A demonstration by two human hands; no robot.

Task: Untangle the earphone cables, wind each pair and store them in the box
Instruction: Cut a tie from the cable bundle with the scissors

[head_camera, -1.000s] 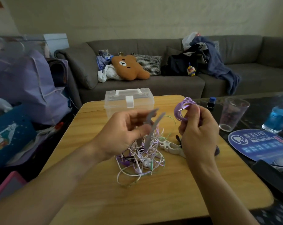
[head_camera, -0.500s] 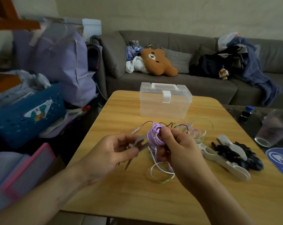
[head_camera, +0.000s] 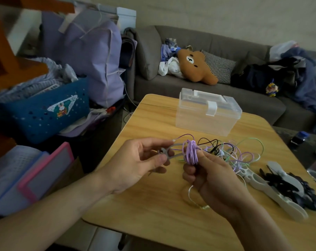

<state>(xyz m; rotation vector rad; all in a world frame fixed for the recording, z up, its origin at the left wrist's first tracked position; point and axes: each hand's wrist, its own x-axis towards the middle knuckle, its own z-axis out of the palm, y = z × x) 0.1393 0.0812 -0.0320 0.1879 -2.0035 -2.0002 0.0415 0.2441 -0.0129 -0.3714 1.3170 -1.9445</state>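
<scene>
Since 0.5 s ago my hands have risen slightly: right hand [head_camera: 210,175] grips the purple coil [head_camera: 191,153] above the worktop [head_camera: 153,205], left hand [head_camera: 135,163] pinches the grey strap [head_camera: 169,153]; I should cinch it snugly around the coil's middle.

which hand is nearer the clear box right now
Right, though only slightly. The right hand, holding the purple coil, sits just below the clear box. The left hand, pinching a grey clip, is further out to the left.
</scene>
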